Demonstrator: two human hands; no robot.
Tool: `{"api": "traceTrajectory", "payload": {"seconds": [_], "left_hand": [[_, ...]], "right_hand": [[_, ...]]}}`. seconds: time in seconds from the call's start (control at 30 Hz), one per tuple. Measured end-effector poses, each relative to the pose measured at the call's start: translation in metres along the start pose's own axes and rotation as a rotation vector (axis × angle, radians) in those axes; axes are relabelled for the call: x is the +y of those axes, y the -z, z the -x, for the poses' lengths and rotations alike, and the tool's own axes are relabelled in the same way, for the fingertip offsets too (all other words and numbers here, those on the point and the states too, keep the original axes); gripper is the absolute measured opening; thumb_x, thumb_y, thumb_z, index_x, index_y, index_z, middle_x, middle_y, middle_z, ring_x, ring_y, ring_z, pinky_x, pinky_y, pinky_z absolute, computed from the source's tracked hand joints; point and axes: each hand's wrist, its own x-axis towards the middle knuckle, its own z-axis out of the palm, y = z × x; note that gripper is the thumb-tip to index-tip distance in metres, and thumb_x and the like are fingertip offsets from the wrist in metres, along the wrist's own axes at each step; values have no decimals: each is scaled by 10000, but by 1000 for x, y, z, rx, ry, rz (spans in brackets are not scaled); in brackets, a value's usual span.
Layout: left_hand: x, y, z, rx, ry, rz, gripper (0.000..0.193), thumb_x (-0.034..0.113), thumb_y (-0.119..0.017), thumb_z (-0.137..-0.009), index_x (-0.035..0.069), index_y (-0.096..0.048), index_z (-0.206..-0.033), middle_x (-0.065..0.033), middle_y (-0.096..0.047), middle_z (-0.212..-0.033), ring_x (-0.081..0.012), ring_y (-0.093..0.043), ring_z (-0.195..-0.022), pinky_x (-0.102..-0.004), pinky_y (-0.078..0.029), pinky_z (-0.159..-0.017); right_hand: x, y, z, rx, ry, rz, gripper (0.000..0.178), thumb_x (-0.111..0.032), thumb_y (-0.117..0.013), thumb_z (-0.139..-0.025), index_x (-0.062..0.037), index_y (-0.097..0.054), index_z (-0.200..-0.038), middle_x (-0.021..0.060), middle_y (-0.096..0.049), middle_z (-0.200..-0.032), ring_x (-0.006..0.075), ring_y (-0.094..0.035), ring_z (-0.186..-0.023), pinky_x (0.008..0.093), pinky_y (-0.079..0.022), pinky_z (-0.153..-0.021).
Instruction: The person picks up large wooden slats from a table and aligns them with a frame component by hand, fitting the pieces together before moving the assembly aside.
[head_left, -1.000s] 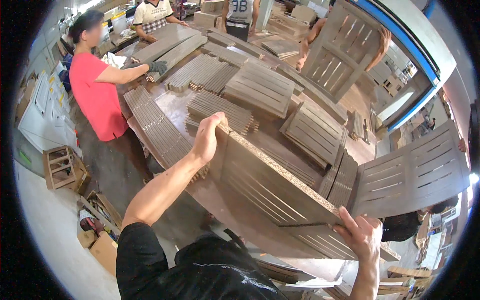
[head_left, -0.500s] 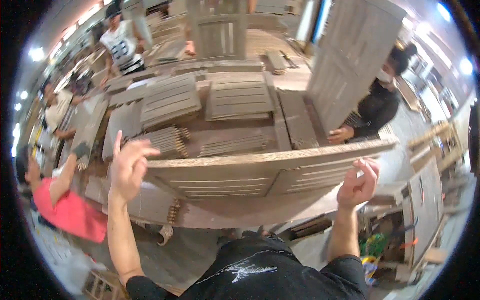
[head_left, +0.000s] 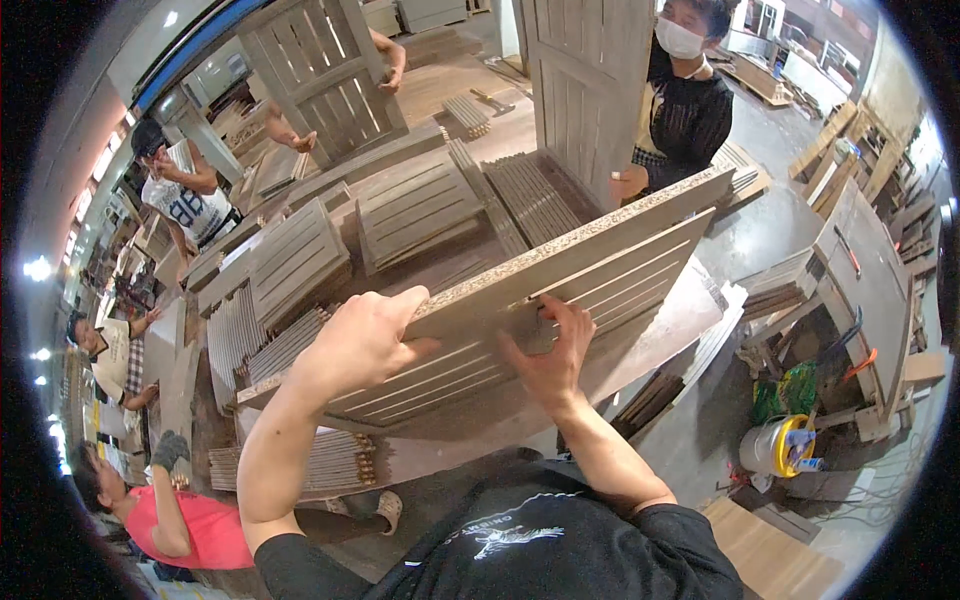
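A grey-brown cabinet door panel with long grooves stands on its long edge, leaning, on the table before me. Its upper edge shows raw speckled board. My left hand is closed over that edge left of the middle, thumb on the near face. At the middle of the near face is my right hand, its fingers bent and its thumb apart. Its fingertips touch the panel beside a small dark slot; I see nothing held between them.
Behind the panel, slatted panels and bundles of strips cover the table. A masked co-worker steadies an upright door at the far right. Another person in pink works at left. A bucket stands on the floor at right.
Both hands were raised apart near the panel's ends. Now the left has taken hold of the upper edge, and the right has moved left onto the face. The view has turned.
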Motion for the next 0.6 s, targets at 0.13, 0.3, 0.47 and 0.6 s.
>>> {"api": "traceTrajectory", "payload": {"seconds": [0.13,0.3,0.47,0.6], "left_hand": [[-14,-3,0,32,-116,39,366,270,-754,-802,22,-547,-975,-233,-638,-811,-423,-618,-771,-438,-503,-650],[-26,-8,-5,68,-123,45,383,296,-732,-796,18,-531,-968,-227,-641,-811,-432,-615,-777,-480,-497,-659],[-28,-12,-17,65,0,38,371,318,-713,-793,44,-544,-976,-222,-646,-825,-431,-619,-788,-488,-497,-672],[-28,-10,-17,70,22,20,366,358,-702,-801,75,-553,-980,-228,-641,-804,-443,-614,-786,-496,-488,-657]], "right_hand": [[-2,2,-3,-14,-1,16,656,-146,-858,-610,-79,-543,-1182,82,-559,-1006,261,-525,-964,414,-379,-899],[0,2,-8,18,111,-10,534,-126,-838,-633,-81,-592,-1105,108,-594,-1035,270,-562,-979,420,-425,-891],[-11,60,-112,-74,392,-99,131,-138,-730,-774,-72,-671,-871,73,-683,-856,240,-647,-826,415,-467,-902],[-95,81,-213,59,576,-141,236,-200,-645,-866,-31,-657,-1029,139,-672,-1044,276,-628,-973,403,-463,-920]]}}
